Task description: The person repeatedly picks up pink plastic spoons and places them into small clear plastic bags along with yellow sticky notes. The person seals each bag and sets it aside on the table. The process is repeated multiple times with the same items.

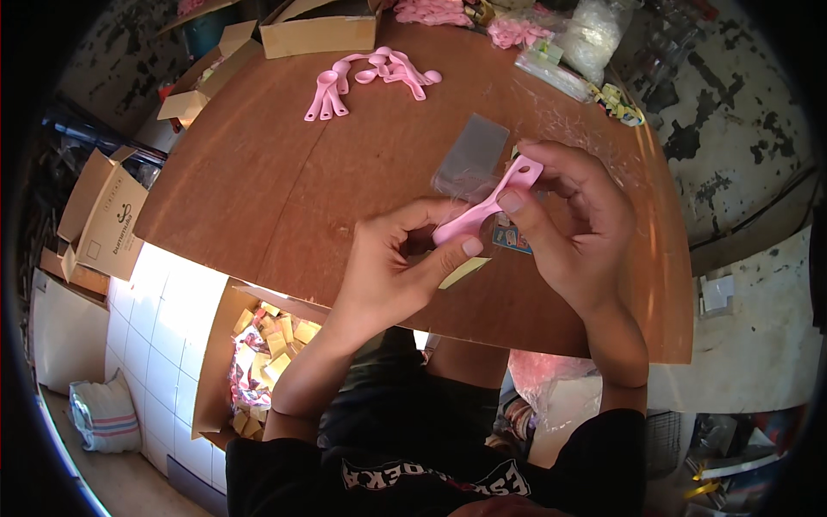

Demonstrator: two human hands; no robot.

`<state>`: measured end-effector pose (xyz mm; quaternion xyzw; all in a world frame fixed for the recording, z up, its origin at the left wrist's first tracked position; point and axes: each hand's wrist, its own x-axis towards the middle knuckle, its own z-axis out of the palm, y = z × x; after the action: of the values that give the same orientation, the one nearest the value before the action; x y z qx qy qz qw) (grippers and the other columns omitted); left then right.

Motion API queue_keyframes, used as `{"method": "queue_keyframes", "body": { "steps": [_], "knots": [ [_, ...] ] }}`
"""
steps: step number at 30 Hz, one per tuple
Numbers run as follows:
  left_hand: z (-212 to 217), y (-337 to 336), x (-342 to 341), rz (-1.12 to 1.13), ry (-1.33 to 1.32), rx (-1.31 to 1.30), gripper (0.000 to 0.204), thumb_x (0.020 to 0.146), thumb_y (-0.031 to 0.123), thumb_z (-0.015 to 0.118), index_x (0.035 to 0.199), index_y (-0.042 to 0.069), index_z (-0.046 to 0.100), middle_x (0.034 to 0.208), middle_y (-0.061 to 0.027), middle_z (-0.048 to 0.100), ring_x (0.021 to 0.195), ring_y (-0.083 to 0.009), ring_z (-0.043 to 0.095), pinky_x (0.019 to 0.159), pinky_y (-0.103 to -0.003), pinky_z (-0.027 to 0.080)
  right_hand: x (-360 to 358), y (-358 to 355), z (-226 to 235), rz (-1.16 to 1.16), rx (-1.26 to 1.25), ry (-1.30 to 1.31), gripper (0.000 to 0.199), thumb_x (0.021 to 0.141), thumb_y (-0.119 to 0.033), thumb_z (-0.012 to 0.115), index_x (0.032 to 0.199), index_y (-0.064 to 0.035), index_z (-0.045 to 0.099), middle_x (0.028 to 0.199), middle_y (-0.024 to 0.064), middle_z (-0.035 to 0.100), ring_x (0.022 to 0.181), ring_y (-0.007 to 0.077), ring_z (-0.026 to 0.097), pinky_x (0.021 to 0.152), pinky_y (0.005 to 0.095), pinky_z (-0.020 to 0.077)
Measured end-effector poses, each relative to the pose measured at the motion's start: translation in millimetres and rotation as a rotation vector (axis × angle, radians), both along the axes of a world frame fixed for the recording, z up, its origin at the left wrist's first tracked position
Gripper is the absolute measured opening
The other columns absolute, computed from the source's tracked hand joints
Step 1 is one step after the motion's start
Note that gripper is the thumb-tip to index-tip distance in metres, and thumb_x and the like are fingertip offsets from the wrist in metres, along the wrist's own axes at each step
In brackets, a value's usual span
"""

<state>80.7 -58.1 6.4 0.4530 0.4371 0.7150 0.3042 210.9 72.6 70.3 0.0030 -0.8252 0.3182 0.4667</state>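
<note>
A pink plastic spoon (488, 209), maybe several nested together, is held slantwise above the brown table (258, 189). My left hand (388, 263) pinches its lower bowl end between thumb and fingers. At the upper end, the flat handle with a hole, my right hand (581, 228) grips it with the thumb on top. Beyond the hands lies a stack of clear plastic bags (476, 148). A small blue printed card (514, 239) shows between my hands, and a yellowish card piece (465, 272) pokes out below the left thumb.
Several loose pink spoons (327, 90) lie toward the far left. Along the back are a cardboard box (319, 33), pink piles (517, 33) and a clear bag of white items (594, 39). Below the table's left front edge, an open carton (215, 370) holds many small packets.
</note>
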Motion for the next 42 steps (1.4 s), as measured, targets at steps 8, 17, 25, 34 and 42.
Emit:
{"method": "queue_keyframes", "body": {
  "steps": [8,17,25,34,42],
  "knots": [
    [8.7,-0.6,-2.3,0.051,0.072,0.087,0.026,0.097,0.006,0.062,0.119,-0.006,0.063,0.096,-0.0123,0.074,0.086,-0.0110,0.068,0.075,-0.025,0.054,2.1,-5.4,3.4,-0.066,0.211,-0.046,0.029,0.080,-0.004,0.078,0.108,-0.0011,0.069,0.094,0.0115,0.069,0.080,0.0198,0.068,0.071,0.0297,0.0532],
    [25.4,-18.3,1.6,0.276,0.496,0.006,0.027,0.092,0.000,0.061,0.118,0.000,0.065,0.081,-0.0160,0.071,0.066,-0.0184,0.071,0.059,-0.029,0.053,4.2,-12.4,11.4,-0.099,0.368,-0.120,0.019,0.073,-0.002,0.082,0.090,-0.0013,0.072,0.095,0.0102,0.067,0.084,0.0233,0.065,0.074,0.0315,0.0524],
    [27.8,-31.7,5.6,0.330,1.072,-0.185,0.028,0.083,0.001,0.063,0.111,0.002,0.067,0.073,-0.0169,0.067,0.065,-0.0355,0.068,0.057,-0.040,0.053,8.5,-30.9,9.0,-0.304,0.696,-0.222,0.019,0.063,0.003,0.075,0.080,-0.0019,0.067,0.082,0.0057,0.063,0.072,0.0245,0.062,0.063,0.0355,0.0495],
    [13.0,-36.7,-3.0,0.098,0.841,0.026,0.034,0.083,0.000,0.065,0.117,0.001,0.062,0.067,-0.0161,0.066,0.050,-0.0298,0.064,0.049,-0.036,0.052,18.4,-15.7,9.0,-0.032,0.164,-0.381,0.019,0.063,0.008,0.066,0.078,-0.0025,0.061,0.083,0.0072,0.061,0.072,0.0183,0.062,0.064,0.0313,0.0472],
    [-5.7,-46.5,2.0,0.319,0.033,0.255,0.029,0.097,0.004,0.059,0.124,-0.007,0.057,0.084,-0.0123,0.074,0.072,-0.0077,0.064,0.069,-0.021,0.050,67.0,119.5,73.8,0.763,-0.580,0.241,0.010,0.087,-0.015,0.057,0.094,-0.0079,0.059,0.089,0.0022,0.052,0.076,0.0164,0.054,0.072,0.0368,0.0455]
  ]
}}
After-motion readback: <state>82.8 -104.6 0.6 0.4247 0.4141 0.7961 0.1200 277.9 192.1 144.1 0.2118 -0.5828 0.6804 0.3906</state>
